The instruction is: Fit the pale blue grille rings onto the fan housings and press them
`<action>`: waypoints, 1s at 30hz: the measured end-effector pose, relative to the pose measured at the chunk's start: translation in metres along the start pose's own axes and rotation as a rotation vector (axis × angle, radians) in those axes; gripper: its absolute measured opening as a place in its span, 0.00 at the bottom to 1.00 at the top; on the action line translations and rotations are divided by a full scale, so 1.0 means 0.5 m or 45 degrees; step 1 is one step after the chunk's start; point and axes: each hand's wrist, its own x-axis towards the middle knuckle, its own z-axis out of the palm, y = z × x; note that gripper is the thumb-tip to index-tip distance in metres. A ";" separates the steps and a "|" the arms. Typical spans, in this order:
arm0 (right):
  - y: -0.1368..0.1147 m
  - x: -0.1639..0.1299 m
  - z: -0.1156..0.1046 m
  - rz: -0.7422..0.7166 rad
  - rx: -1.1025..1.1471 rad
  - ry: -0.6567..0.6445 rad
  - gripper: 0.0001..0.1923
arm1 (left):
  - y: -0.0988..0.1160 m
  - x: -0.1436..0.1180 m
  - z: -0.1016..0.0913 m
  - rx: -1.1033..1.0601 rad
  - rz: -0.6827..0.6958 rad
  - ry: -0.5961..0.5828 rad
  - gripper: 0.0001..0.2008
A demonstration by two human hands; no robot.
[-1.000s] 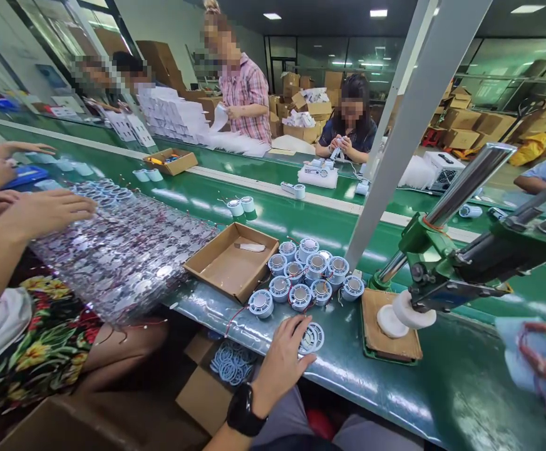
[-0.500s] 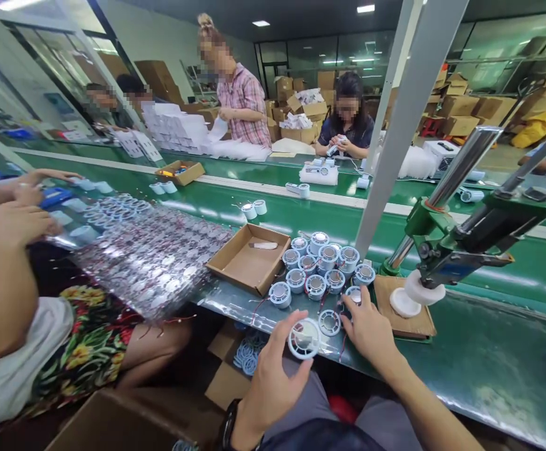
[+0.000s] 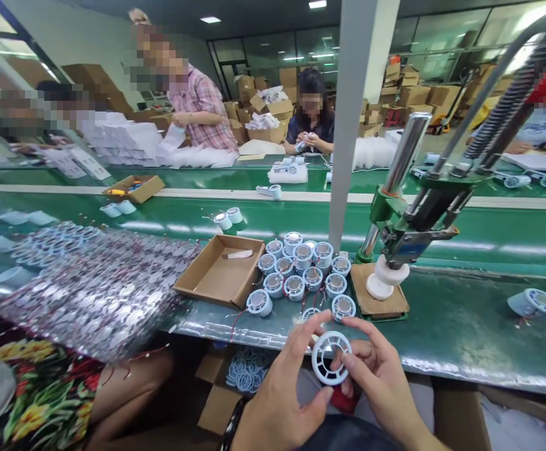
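The white grille ring (image 3: 330, 357) is held near the bench edge, pinched between the left hand (image 3: 282, 394) and right hand (image 3: 381, 376). The fitting step appears in hand. Alignment with a motor housing (image 3: 343, 307) just beyond is judged necessary next.

Round white grille ring (image 3: 330, 357), centre bottom of frame, is looking like smooth matt plastic. Green bench top (image 3: 465, 319) is showing a glossy, reflective finish. Shallow brown box (image 3: 219, 275) is reading as matt cardboard. Press column (image 3: 407, 153), upper right, is gleaming as polished metal.
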 end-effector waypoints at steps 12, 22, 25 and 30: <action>-0.021 -0.016 0.008 0.043 0.093 -0.013 0.27 | -0.027 -0.041 0.072 -0.094 -0.325 0.277 0.37; -0.010 -0.021 0.012 0.054 0.262 0.042 0.29 | -0.013 -0.028 0.059 -0.082 -0.322 0.278 0.39; -0.007 -0.019 0.009 0.027 0.242 0.009 0.29 | -0.004 -0.020 0.057 -0.098 -0.303 0.303 0.37; -0.002 -0.012 0.005 0.043 0.252 -0.094 0.27 | 0.020 -0.006 0.058 -0.011 -0.299 0.409 0.33</action>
